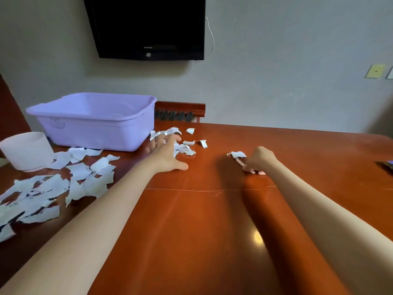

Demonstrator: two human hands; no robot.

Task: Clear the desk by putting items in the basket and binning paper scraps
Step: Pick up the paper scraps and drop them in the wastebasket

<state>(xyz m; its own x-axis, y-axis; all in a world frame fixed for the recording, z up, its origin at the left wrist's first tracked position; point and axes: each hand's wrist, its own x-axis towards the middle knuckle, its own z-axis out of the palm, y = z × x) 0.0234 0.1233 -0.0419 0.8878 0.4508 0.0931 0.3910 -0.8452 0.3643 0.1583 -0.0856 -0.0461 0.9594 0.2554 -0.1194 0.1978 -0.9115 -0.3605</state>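
A lilac plastic basket (93, 122) stands at the desk's back left. Beside it on the far left is a white round bin (27, 152). Torn white paper scraps (63, 184) cover the left side of the desk, and a smaller cluster of scraps (187, 145) lies right of the basket. My left hand (165, 154) reaches with spread fingers onto that smaller cluster. My right hand (260, 160) is curled round a small pink object (241, 161) that lies on the desk, with one paper scrap (238, 154) just beyond it.
The brown wooden desk (212, 220) meets a grey wall that carries a black screen (146, 26). A dark object (386, 166) sits at the right edge. A wooden rail (180, 107) stands behind the basket.
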